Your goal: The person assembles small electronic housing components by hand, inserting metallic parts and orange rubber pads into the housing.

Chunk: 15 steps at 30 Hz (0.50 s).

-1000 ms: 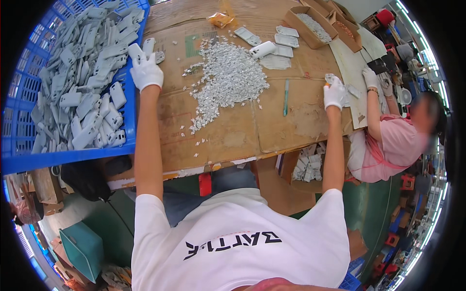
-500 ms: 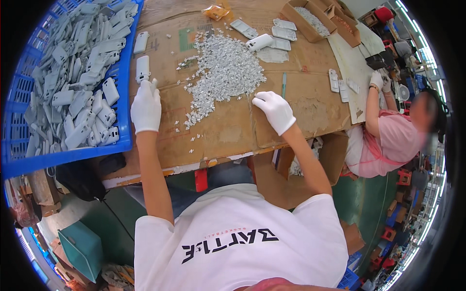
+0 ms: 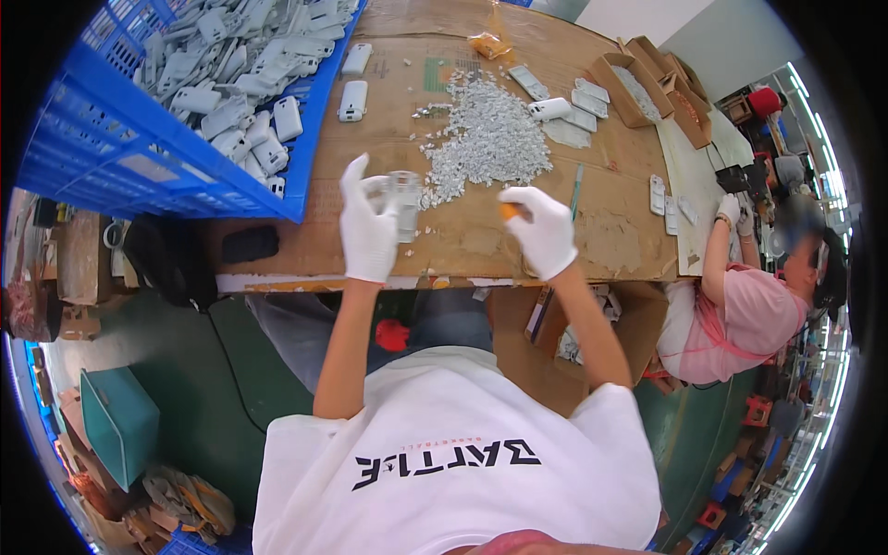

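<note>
My white-gloved left hand (image 3: 370,231) grips a pale grey plastic shell (image 3: 404,208) between thumb and fingers. It is held upright just above the cardboard, near the left edge of the pile. My right hand (image 3: 544,231), also gloved, is curled closed to the right. A small orange bit (image 3: 509,211) shows at its fingertips; I cannot make out what it is. Between and beyond the hands spreads a heap of small clear-grey pieces (image 3: 490,134). Two white plastic housings (image 3: 352,101) lie beyond my left hand, beside the blue crate.
At left stands a blue crate (image 3: 120,148) full of white housings. A blue-green pen (image 3: 577,190) lies right of my right hand. Farther back are more shells (image 3: 583,118), an orange bag (image 3: 490,44) and cardboard boxes (image 3: 610,79). Another person (image 3: 749,305) works at right.
My left hand has drawn back toward me from the housings by the crate and now holds a shell beside the heap. An orange bit now shows at my right fingertips. The view has shifted.
</note>
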{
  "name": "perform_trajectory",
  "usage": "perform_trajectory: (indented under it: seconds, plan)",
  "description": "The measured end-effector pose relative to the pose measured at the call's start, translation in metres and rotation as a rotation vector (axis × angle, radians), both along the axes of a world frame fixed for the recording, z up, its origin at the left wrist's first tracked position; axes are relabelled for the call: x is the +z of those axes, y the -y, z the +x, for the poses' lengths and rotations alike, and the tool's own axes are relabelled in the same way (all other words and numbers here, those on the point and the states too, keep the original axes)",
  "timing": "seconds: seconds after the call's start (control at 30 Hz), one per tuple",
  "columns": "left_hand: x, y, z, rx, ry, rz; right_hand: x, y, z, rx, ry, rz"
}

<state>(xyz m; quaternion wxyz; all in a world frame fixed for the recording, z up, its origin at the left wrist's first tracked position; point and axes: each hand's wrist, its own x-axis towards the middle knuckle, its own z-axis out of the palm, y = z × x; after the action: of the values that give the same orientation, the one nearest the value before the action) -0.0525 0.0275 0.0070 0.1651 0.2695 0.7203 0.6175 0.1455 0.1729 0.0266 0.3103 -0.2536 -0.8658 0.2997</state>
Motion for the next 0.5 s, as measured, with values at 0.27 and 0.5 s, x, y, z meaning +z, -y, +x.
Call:
perform_trajectory:
  seconds: [0.27,0.5]
  plan:
    - [0.027,0.014,0.036,-0.221,-0.163,-0.068,0.01,0.072,-0.058,-0.014,-0.171,0.104]
    - [0.018,0.014,0.045,-0.074,-0.275,0.024,0.015,0.066,-0.068,0.0,-0.115,0.257]
